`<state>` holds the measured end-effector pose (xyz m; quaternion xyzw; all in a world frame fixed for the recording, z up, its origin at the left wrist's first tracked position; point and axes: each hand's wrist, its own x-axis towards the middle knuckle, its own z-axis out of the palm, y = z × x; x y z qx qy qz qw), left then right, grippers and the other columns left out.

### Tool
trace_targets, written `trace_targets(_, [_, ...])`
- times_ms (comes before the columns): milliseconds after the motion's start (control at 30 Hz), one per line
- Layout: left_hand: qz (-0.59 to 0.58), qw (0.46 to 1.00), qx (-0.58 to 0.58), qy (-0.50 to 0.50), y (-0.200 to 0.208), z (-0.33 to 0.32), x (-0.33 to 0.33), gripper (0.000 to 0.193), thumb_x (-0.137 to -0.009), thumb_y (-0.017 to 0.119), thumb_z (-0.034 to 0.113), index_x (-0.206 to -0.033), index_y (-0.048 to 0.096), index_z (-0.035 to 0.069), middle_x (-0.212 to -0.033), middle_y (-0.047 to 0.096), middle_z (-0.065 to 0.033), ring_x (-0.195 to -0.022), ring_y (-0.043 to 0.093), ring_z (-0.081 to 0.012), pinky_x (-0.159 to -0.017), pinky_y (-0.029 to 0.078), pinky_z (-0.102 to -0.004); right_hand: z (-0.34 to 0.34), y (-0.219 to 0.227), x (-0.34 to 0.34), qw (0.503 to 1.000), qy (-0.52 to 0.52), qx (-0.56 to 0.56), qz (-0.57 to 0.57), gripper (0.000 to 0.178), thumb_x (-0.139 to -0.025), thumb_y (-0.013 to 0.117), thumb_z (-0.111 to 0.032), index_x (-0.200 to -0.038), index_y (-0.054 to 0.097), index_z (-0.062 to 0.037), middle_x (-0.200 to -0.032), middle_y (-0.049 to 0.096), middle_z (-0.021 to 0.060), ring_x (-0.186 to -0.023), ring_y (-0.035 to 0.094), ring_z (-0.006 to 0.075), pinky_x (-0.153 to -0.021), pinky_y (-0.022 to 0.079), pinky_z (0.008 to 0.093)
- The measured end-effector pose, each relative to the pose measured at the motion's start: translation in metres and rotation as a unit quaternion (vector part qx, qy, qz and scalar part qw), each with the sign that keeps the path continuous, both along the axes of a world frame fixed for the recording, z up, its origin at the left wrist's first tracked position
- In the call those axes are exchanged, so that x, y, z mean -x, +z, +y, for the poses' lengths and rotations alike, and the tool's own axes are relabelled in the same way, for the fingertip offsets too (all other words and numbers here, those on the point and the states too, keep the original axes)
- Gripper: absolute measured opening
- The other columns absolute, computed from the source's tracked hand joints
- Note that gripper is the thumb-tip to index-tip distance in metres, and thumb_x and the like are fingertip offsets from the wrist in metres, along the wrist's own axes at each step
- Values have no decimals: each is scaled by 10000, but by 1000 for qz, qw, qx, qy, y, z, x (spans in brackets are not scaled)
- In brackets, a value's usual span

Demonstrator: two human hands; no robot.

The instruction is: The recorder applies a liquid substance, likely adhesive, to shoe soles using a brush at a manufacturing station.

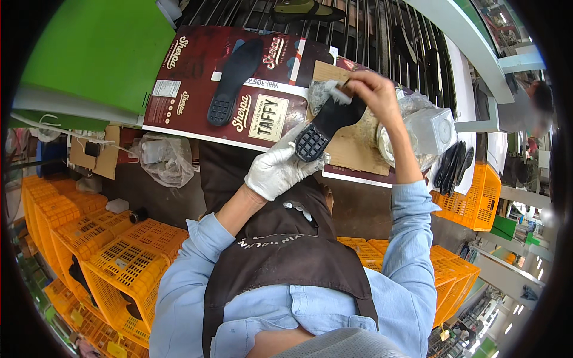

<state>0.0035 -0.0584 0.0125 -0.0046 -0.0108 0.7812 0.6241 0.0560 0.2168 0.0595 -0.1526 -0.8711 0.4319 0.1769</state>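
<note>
Meanwhile, black sole (327, 122) between gloved left fingers (292, 156) and right hand (371, 89).

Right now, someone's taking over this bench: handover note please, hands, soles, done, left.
Left hand, white glove, grips the heel end of a black sole, tread up, above the flattened carton.
Right hand, bare, presses a small pale pad on the sole's front end.
Second sole lies alone on the carton, untouched.
More soles stand stacked at right beside a clear jar.
Done: can't tell. Left: held sole is in work; the one on the carton waits.
</note>
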Motion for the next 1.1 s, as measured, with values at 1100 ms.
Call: trace_targets(1100, [-9, 999, 29, 25, 3, -1, -1, 536, -948, 455, 154, -1443, 292, 32, -1365, 436, -225, -1188, 497, -432, -1026, 428, -501, 4, 1, 16, 997, -15, -82, -1, 161, -814, 681, -98, -939, 695, 2, -840, 691, 105, -761, 646, 114, -703, 505, 254])
